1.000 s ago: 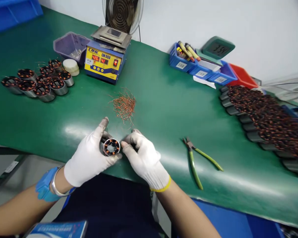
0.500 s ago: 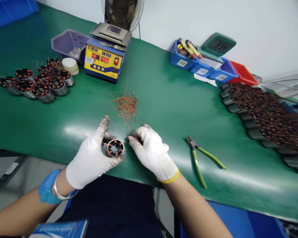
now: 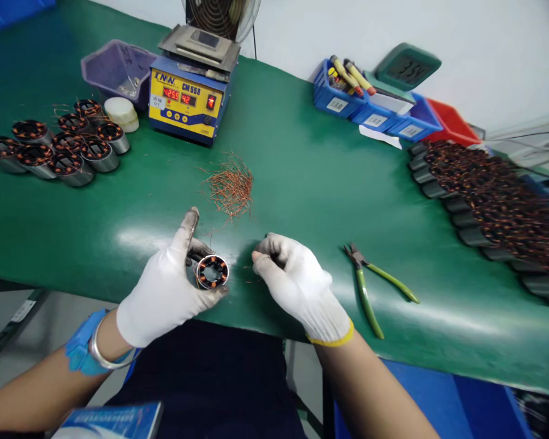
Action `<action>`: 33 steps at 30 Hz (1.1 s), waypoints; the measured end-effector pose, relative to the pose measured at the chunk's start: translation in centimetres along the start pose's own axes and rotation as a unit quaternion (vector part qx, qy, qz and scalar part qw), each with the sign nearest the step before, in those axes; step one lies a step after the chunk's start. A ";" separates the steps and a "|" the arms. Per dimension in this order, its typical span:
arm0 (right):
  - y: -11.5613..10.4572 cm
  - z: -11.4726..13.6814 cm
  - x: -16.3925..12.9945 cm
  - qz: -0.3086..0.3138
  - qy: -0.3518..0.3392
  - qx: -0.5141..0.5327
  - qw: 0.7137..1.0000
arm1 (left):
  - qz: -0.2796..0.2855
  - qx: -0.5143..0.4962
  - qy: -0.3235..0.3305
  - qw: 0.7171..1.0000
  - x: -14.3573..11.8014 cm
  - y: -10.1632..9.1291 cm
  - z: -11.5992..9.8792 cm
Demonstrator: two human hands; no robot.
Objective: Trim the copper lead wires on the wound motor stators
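A: Starting at the far left, what sits there?

B: A cluster of finished coils (image 3: 50,146) on the green mat (image 3: 302,183), with a white roll of tape (image 3: 121,114) and a purple tray (image 3: 114,67) behind them, then the yellow-and-blue solder pot (image 3: 185,103).

A: And the left hand (image 3: 165,292)?

B: It is closed around a small wound coil (image 3: 211,272), thumb and fingers pinching its metal rim, forefinger lifted. The coil is held just above the near edge of the mat, open face up.

A: How should that be held?

B: By the steel ring only, I think, so the copper windings aren't crushed, and steady, so the wire stays taut.

A: The right hand (image 3: 297,280)?

B: Just beside the coil, fingertips pressed together on what looks like a thin copper wire (image 3: 249,277) running from it. The strand is too fine to be sure.

A: Advice there?

B: Pull gently and straight; a jerk could snap it.

A: Further right?

B: A pile of wire scraps (image 3: 231,186) lies behind the hands, green-handled pliers (image 3: 368,286) lie near the right hand, blue bins (image 3: 370,110) at the back, and a big heap of coils (image 3: 494,207) far right.
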State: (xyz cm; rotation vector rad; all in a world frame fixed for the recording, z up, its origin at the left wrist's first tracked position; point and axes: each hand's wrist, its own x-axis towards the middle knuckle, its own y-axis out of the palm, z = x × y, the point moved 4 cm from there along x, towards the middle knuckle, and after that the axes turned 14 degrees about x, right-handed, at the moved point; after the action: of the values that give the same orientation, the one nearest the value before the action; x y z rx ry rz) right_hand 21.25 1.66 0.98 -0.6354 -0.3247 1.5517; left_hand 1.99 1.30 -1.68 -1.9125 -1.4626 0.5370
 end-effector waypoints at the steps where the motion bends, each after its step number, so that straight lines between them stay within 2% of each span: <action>1: 0.4 0.5 0.0 0.024 -0.017 0.012 1.000 | 0.002 -0.001 0.000 1.000 0.0 0.0 0.0; 3: 1.5 2.0 0.4 0.067 -0.079 0.027 0.994 | 0.002 0.000 0.000 1.000 0.0 0.1 0.0; 5: 2.5 2.8 0.9 0.081 -0.108 0.043 0.990 | -0.003 0.002 0.008 1.000 0.0 0.1 0.0; 7: 2.6 2.4 1.2 0.059 -0.090 0.052 0.993 | -0.007 0.006 0.018 1.000 -0.1 0.1 -0.1; 9: 2.0 1.2 1.1 0.018 -0.041 0.047 0.998 | 0.000 0.010 0.022 1.000 -0.1 0.0 -0.1; 11: 1.3 0.6 0.7 -0.001 -0.023 0.051 0.998 | 0.010 0.008 0.024 1.000 -0.1 0.0 -0.1; 15: 1.9 2.2 0.7 0.064 -0.079 0.061 0.993 | 0.013 -0.006 0.038 0.999 -0.1 0.1 -0.2; 17: 2.6 2.8 1.0 0.071 -0.099 0.075 0.990 | 0.010 -0.005 0.038 0.999 -0.1 0.1 -0.1; 20: 2.6 2.0 0.6 0.036 -0.109 0.080 0.990 | 0.013 0.000 0.038 0.999 -0.1 0.1 -0.2; 23: 1.6 -0.2 -1.3 0.000 -0.108 0.014 0.994 | 0.013 0.014 0.045 0.999 -0.2 0.0 -0.4; 25: 0.5 -0.8 -2.9 -0.031 -0.134 -0.050 0.989 | 0.015 0.025 0.045 0.999 -0.1 -0.1 -0.4; 28: -1.0 0.5 -4.8 -0.109 -0.214 -0.146 0.960 | 0.024 0.040 0.055 0.997 0.0 -0.1 -0.4; 29: -1.1 1.2 -5.2 -0.117 -0.237 -0.158 0.951 | 0.025 0.047 0.067 0.996 0.0 -0.1 -0.3; 30: -1.0 1.8 -5.4 -0.105 -0.256 -0.154 0.949 | 0.027 0.056 0.080 0.995 0.0 -0.1 -0.3; 33: 0.7 2.4 -5.1 -0.008 -0.266 -0.122 0.956 | 0.028 0.081 0.107 0.991 0.0 -0.2 0.0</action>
State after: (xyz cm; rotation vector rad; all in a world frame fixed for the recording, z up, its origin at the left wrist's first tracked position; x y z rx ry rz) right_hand 19.19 -2.97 3.48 -0.3875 -0.9365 1.6662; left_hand 1.90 1.34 -1.54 -1.8269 -1.1958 0.4470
